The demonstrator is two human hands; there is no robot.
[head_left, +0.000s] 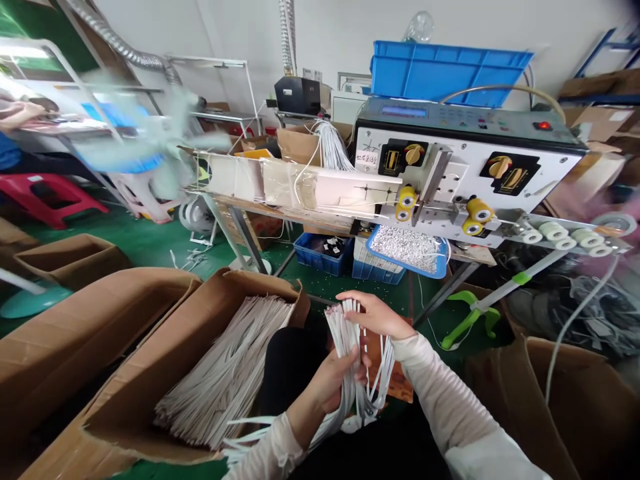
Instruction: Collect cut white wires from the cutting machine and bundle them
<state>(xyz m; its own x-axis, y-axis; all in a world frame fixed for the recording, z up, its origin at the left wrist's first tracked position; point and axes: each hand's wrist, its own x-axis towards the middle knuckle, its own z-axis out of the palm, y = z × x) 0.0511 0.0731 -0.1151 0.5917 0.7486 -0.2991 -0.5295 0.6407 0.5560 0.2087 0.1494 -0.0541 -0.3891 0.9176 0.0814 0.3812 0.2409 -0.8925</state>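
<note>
A bundle of white cut wires (pixel 341 337) stands upright above my lap, its ends bunched at the top. My left hand (pixel 333 380) is wrapped round the bundle's middle. Higher up, my right hand (pixel 375 313) has its fingers and thumb closed about the top ends of the wires. The lower lengths hang and loop over my dark-clothed legs. Just left of my knee, a long cardboard box (pixel 145 360) holds many similar white wires (pixel 230 367), laid lengthwise.
Ahead stands a wire cutting machine (pixel 470 160) on a bench, with yellow rollers. A blue tray (pixel 443 267) of white scraps sits below it. A green-footed stand (pixel 473 317) rises at right. More cardboard boxes flank me. A fan (pixel 150 133) is at left; a person's arm (pixel 20 117) shows far left.
</note>
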